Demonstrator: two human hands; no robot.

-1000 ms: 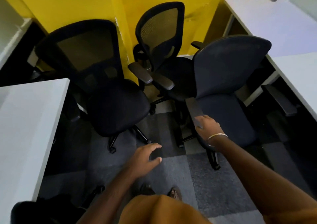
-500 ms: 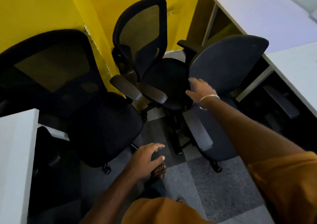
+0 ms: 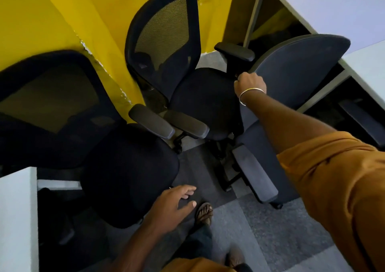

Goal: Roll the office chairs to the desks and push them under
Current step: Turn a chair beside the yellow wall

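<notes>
While right hand curls over the left edge of the grey chair backrest, gripping it, step in hand looks like the grab, first chair of the batch, roll not yet underway afaict. Grey chair sits right of centre, seat facing the person, its back near the white surface at right, not under it. Its near armrest sticks out toward the sandalled foot.

Left hand is spread, fingers relaxed, holding nothing, hovering just beside the front edge of the left mesh chair seat; touching or not, can't tell.

Middle mesh chair is jammed between the two, backed against the yellow wall; its armrests sit v close to the neighbours.

Next move IMO: swing the grey chair so the seat faces the right surface, then push under. Needs clearance from the middle chair's seat and arms, castors may snag on carpet tiles. Two hands prob better for steering.
</notes>
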